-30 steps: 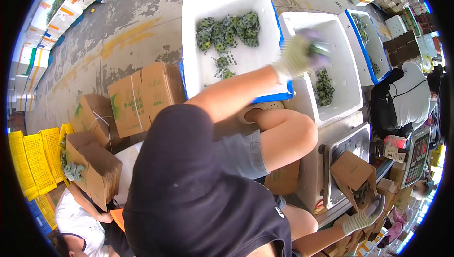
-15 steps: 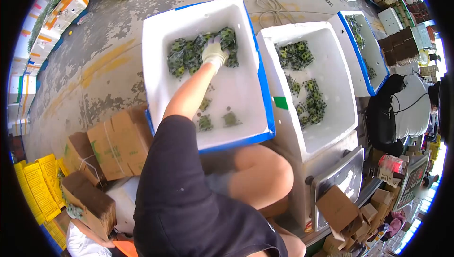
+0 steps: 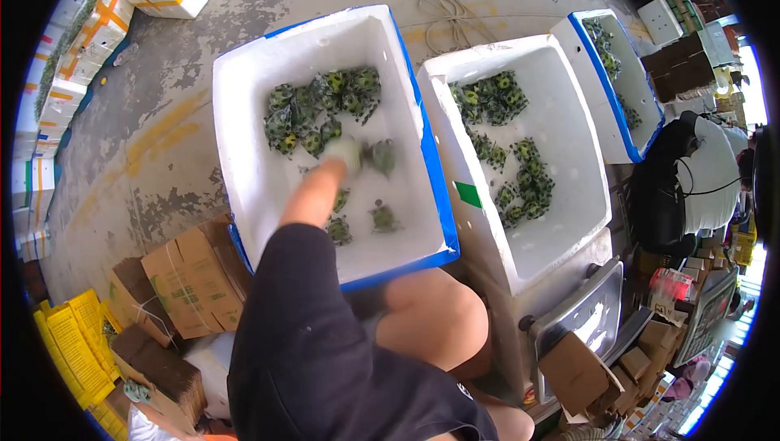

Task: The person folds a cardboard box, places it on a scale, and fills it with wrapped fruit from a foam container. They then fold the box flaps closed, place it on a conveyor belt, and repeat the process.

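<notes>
Blur smeared the gloved left hand [image 3: 345, 151], so whether it was clamped on the netted green fruit [image 3: 380, 157] touching it at 3 o'clock could not be told. The right hand was out of view. Both sat mid-way inside a white foam box [image 3: 244, 116], blue-rimmed, its thick soft walls probably there to cushion. At 11 o'clock lay a heap of knobbly, mesh-sleeved fruit [image 3: 321, 108]. A second foam box [image 3: 561, 140] stood at 3 o'clock, creased cardboard cartons [image 3: 191, 278] at 7 o'clock.

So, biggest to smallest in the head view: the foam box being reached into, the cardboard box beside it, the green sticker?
1. foam box, clearly largest
2. cardboard box
3. green sticker, far smallest
</notes>
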Available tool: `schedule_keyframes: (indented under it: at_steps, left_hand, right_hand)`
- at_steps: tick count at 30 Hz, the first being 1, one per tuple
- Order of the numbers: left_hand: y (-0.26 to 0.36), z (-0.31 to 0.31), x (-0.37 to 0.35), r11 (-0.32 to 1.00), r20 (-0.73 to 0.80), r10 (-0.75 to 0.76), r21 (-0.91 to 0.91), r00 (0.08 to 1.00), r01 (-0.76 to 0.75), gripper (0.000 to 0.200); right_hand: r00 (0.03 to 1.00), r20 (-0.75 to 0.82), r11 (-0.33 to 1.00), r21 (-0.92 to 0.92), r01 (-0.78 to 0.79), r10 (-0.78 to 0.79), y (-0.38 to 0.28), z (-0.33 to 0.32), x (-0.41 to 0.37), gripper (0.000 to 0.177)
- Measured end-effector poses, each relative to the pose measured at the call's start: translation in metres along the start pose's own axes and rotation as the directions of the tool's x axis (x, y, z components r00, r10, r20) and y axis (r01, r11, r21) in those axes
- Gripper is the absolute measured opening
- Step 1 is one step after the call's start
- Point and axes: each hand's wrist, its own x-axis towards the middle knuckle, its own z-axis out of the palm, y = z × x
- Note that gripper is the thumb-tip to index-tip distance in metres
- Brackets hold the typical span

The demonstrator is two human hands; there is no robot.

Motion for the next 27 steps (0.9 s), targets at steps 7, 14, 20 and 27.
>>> schedule_keyframes:
  at_steps: [7, 14, 20, 27]
  left_hand:
    - [0.048, 0.114, -0.073, 0.961, 0.059, 0.13, -0.252, 0.99, -0.111, 0.061]
    - [0.028, 0.023, -0.046, 0.949, -0.115, 0.061, -0.301, 0.991, -0.094, 0.041]
    - [-0.007, -0.092, 0.029, 0.959, -0.543, -0.211, -0.275, 0.813, 0.065, 0.041]
    - [-0.054, -0.048, 0.187, 0.981, -0.148, 0.189, -0.022, 0.971, -0.195, 0.045]
  right_hand:
    - [1.0, 0.008, 1.0, -0.003, -0.026, 0.026, 0.019, -0.024, -0.01, 0.034]
    - [0.998, -0.022, 0.997, -0.044, -0.06, 0.059, 0.05, -0.055, -0.018, 0.033]
    - [0.998, 0.035, 0.955, -0.293, -0.034, 0.046, 0.112, -0.107, -0.015, 0.032]
    - [0.681, -0.252, 0.681, 0.551, -0.483, 0.687, 0.078, -0.077, -0.066, 0.022]
